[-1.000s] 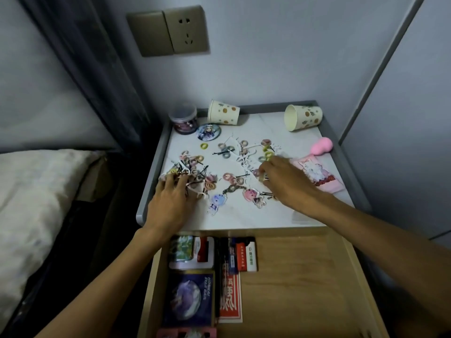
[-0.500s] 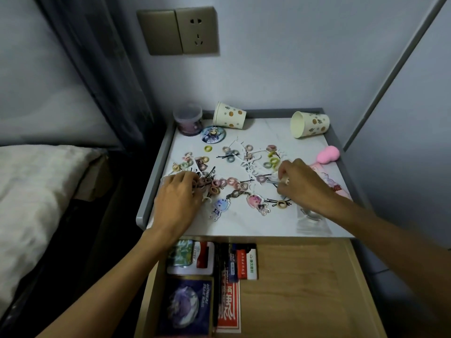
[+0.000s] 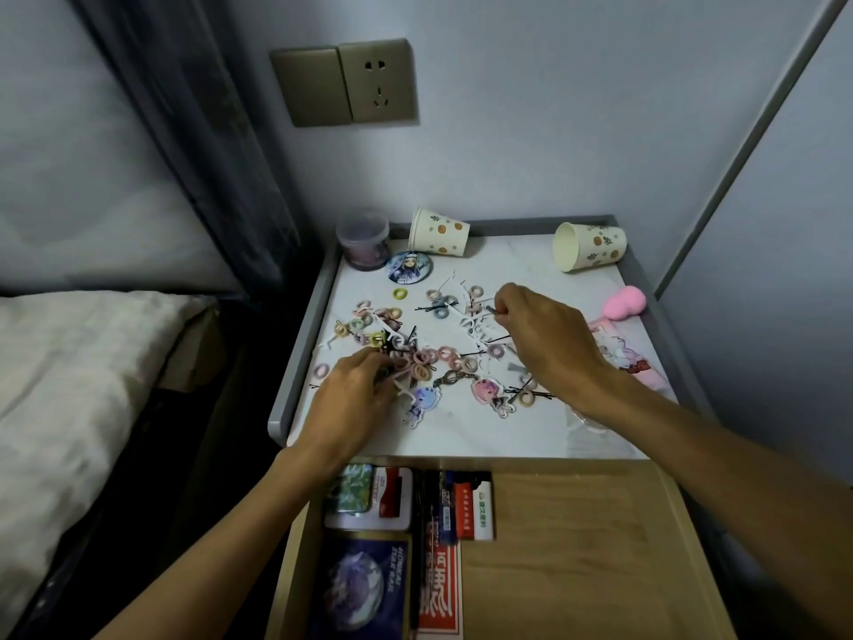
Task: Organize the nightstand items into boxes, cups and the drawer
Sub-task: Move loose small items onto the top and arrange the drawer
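Several small hair ties (image 3: 431, 358), black hairpins (image 3: 434, 309) and white clips lie scattered on the white nightstand top (image 3: 461, 431). My left hand (image 3: 351, 399) rests in the left pile with curled fingers gathering ties and pins. My right hand (image 3: 544, 334) hovers over the middle and pinches a thin dark hairpin at its fingertips. Two acrylic character charms (image 3: 489, 394) lie near the front. Two spotted paper cups lie on their sides at the back, one (image 3: 438, 237) left of centre and one (image 3: 588, 247) at the right. The wooden drawer (image 3: 577, 547) is pulled open below.
A clear lidded jar (image 3: 362, 240) and a round badge (image 3: 408, 267) sit at the back left. A pink sponge (image 3: 625, 302) and a pink pouch (image 3: 632, 358) lie at the right. Card boxes (image 3: 369, 496) and a booklet (image 3: 360, 588) fill the drawer's left side. A bed (image 3: 69, 385) is on the left.
My right hand has lifted from the table's middle and moved back with a hairpin pinched in it. My left hand has stayed in the left pile. The camera has tilted up slightly.
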Motion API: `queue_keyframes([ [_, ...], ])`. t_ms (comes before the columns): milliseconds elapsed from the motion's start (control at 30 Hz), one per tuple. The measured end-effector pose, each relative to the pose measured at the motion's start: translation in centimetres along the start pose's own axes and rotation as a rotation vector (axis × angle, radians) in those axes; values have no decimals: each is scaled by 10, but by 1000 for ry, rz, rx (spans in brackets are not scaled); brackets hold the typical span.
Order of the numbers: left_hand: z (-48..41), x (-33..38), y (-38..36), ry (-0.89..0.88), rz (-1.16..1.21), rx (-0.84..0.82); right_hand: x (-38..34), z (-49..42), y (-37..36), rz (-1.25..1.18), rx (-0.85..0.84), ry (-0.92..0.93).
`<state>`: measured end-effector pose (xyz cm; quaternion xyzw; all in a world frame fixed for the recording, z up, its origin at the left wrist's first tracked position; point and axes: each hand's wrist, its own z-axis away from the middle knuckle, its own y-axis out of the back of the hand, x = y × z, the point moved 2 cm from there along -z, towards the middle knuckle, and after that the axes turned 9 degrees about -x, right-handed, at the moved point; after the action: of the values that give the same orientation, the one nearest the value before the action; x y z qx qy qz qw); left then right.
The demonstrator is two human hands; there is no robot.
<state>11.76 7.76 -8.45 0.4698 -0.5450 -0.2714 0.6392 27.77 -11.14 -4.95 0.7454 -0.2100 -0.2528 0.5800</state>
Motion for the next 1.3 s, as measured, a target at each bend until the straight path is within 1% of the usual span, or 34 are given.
queue_keyframes([
  [33,0,1,-2,-17,3,2,-3,-1,4,-115,30,-25],
  [100,1,0,-2,-24,21,37,-8,-4,9,-304,37,-67],
  [200,-10,-10,11,30,66,159,-14,-7,10,-460,23,-99],
  [267,-27,-17,21,56,36,177,-16,-10,8,-567,28,-119],
  [300,-37,-19,25,62,3,139,-17,-11,6,-609,38,-134],
  [400,-60,-19,28,70,-159,-59,-16,-13,1,-691,37,-189],
  [467,-70,-20,28,64,-218,-144,-16,-15,-1,-741,26,-216],
  [533,-79,-20,29,46,-257,-173,-16,-15,-1,-761,23,-214],
  [667,-90,-15,29,-37,-449,-227,-18,-16,-5,-755,12,-203],
  [800,-91,-11,30,-43,-511,-234,-19,-14,-7,-768,13,-207],
  [867,-91,-10,32,-18,-455,-197,-18,-12,-9,-778,28,-205],
  [967,-90,-9,37,7,-324,-98,-17,-11,-9,-794,46,-213],
  [1167,-87,0,48,-39,-130,96,-18,-11,-3,-791,52,-255],
  [1300,-82,5,51,-53,103,156,-19,-15,-2,-774,-2,-264],
])
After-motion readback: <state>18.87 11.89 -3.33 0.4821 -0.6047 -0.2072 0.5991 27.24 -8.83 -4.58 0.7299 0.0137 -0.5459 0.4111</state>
